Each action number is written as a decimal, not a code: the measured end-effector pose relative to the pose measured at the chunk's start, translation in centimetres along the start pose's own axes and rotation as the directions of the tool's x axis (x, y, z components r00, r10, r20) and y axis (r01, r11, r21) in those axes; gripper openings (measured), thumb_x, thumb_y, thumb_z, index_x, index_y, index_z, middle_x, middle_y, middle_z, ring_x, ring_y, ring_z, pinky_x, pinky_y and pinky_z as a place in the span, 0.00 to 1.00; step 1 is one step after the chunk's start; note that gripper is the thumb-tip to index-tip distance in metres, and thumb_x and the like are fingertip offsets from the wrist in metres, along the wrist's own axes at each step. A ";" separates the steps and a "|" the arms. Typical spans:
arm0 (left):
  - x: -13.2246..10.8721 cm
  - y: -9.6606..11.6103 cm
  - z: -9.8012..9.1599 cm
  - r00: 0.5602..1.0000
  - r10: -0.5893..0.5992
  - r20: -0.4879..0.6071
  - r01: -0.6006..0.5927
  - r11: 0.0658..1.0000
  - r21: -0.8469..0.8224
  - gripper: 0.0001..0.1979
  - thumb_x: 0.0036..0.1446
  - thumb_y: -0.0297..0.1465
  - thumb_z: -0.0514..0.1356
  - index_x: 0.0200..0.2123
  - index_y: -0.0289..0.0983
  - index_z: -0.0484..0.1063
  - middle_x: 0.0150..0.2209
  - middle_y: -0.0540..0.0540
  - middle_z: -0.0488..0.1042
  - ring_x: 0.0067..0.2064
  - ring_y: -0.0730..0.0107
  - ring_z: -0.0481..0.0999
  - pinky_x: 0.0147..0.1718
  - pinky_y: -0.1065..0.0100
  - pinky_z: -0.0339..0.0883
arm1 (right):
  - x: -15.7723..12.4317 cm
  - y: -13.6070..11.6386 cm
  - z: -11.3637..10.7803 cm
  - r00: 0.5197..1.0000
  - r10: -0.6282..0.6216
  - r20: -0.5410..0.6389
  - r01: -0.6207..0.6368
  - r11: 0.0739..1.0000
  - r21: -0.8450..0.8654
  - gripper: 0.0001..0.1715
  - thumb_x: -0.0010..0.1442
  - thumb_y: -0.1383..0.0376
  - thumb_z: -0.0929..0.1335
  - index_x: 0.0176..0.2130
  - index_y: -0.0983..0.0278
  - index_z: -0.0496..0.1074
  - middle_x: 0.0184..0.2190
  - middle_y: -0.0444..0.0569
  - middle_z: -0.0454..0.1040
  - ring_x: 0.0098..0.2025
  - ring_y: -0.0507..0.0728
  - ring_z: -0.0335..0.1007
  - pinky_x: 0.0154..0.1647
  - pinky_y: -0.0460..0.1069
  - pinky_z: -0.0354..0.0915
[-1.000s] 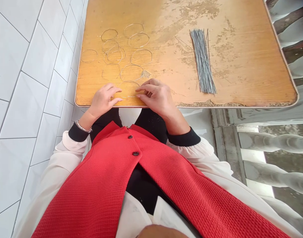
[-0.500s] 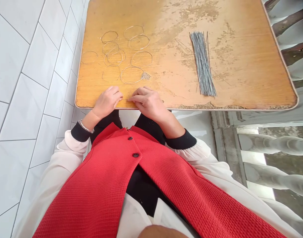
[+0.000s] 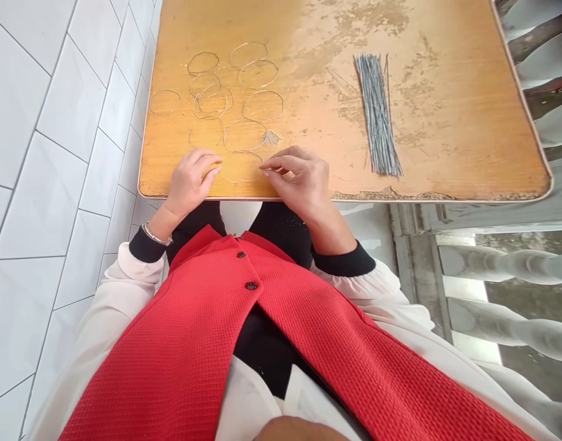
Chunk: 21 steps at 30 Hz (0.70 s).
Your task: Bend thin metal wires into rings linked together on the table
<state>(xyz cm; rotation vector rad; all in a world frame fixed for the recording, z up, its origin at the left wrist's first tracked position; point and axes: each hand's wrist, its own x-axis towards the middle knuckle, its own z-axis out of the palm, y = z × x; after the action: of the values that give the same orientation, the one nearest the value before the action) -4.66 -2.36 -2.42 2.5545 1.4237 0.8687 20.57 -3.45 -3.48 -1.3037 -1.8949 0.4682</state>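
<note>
A thin wire ring (image 3: 244, 180) spans the gap between my hands near the table's front edge. My left hand (image 3: 192, 177) pinches its left side between thumb and fingers. On the opposite side, the thumb and forefinger of my right hand (image 3: 303, 184) are closed on the wire. Just beyond lie several similar wire rings (image 3: 244, 150), some overlapping, flat on the wooden table (image 3: 326, 159). Farther right rests a bundle of straight grey wires (image 3: 379, 116), with one wire slightly apart along its right side.
The tabletop has worn, peeling patches (image 3: 368, 21) and a chipped front edge (image 3: 386, 193). A white tiled wall (image 3: 60, 159) runs along the left. White balusters (image 3: 501, 263) stand at the right.
My hands have moved apart and slightly away from my body, the right one shifting rightward. The wire ring between them now shows as a wide loop.
</note>
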 end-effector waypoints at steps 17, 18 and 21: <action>-0.4 -0.2 0.7 0.973 0.186 0.140 -0.206 0.968 0.145 0.15 0.70 0.33 0.51 0.38 0.35 0.76 0.40 0.43 0.76 0.43 0.62 0.72 0.44 0.60 0.69 | 0.1 -0.5 2.2 0.946 -0.269 0.181 0.279 0.960 -0.031 0.18 0.67 0.66 0.62 0.35 0.60 0.80 0.37 0.55 0.77 0.40 0.62 0.70 0.44 0.59 0.67; -0.5 -0.2 0.7 0.973 0.184 0.138 -0.205 0.965 0.164 0.14 0.70 0.33 0.52 0.37 0.35 0.76 0.39 0.43 0.76 0.42 0.62 0.72 0.43 0.61 0.69 | 0.1 -0.6 2.3 0.939 -0.290 0.184 0.300 0.953 -0.032 0.18 0.68 0.66 0.62 0.36 0.60 0.80 0.37 0.56 0.77 0.39 0.61 0.69 0.44 0.58 0.67; -1.0 -0.3 0.3 0.976 0.182 0.121 -0.205 0.955 0.213 0.13 0.69 0.32 0.53 0.36 0.35 0.75 0.37 0.43 0.76 0.41 0.62 0.72 0.41 0.61 0.68 | 0.3 -0.9 2.6 0.918 -0.342 0.203 0.356 0.934 -0.038 0.18 0.69 0.67 0.61 0.37 0.62 0.80 0.38 0.56 0.78 0.39 0.60 0.68 0.42 0.56 0.67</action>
<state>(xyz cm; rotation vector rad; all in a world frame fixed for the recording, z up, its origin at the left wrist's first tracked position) -5.12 -2.94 -3.18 2.8996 1.3288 0.6216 17.96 -3.25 -4.37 -0.9592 -2.2706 0.3493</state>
